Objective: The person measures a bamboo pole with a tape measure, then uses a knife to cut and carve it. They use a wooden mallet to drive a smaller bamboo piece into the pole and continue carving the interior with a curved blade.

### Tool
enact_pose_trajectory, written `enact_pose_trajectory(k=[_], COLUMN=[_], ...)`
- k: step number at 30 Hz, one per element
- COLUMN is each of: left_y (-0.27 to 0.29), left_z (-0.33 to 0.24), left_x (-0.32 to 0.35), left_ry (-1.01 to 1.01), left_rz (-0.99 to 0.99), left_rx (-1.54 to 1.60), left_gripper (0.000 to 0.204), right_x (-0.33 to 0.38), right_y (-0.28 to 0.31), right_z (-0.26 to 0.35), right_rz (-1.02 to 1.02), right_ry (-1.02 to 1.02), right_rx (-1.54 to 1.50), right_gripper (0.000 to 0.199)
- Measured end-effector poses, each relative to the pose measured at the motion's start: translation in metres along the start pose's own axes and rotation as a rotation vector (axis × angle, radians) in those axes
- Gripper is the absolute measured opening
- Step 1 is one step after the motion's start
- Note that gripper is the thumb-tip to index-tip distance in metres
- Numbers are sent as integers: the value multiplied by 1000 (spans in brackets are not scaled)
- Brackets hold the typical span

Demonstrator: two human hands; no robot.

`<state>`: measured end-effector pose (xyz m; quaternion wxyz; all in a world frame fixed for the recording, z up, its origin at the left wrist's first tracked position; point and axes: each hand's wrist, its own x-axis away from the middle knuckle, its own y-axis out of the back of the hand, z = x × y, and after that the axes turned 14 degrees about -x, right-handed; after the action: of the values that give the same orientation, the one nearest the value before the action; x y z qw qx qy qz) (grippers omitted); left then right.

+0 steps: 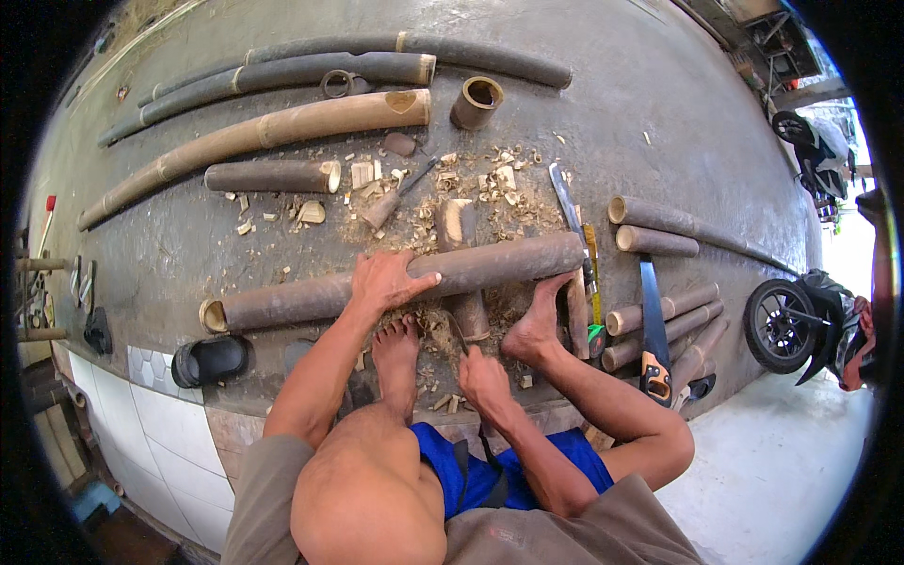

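A long brown bamboo pole lies crosswise in front of me, over a shorter bamboo piece that points away from me. My left hand grips the long pole from above, thumb stretched to the right along it. Closed in a fist, my right hand holds a knife with a thin, curved dark blade. The blade rises toward the shorter piece, just below the long pole; whether it touches is unclear. My right foot is against the pole's right end.
Wood chips, a chisel and a wooden-handled tool lie beyond the pole. Long bamboo poles stretch across the back left. A handsaw rests on bamboo pieces at right, near a motorcycle. A black sandal sits left.
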<state>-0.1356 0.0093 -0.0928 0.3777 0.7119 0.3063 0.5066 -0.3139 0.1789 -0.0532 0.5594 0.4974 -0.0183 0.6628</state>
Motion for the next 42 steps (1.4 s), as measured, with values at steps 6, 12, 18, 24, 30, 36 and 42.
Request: enact_pose_trajectory(k=[6, 12, 18, 24, 30, 36, 42], left_y=[1, 0, -7, 2, -4, -23, -26], left_z=[-3, -1, 0, -2, -2, 7, 7], left_x=[2, -2, -3, 1, 2, 1, 1], left_ry=[29, 41, -6, -11, -9, 12, 15], left_rz=[-14, 8, -92, -6, -87, -263, -350], left_rx=[-10, 4, -8, -62, -39, 109, 144], left_gripper=[74, 74, 73, 74, 69, 52, 43], right_x=[-26, -39, -12, -29, -33, -28, -29], right_y=[1, -11, 1, 46, 53, 49, 51], right_z=[7, 9, -15, -12, -1, 2, 0], right_rz=[-280, -215, -183, -84, -199, -282, -306], right_ry=[382, 340, 212, 34, 166, 272, 311], right_rx=[-60, -54, -22, -202, -166, -115, -104], right_gripper=[21, 22, 23, 59, 58, 39, 30])
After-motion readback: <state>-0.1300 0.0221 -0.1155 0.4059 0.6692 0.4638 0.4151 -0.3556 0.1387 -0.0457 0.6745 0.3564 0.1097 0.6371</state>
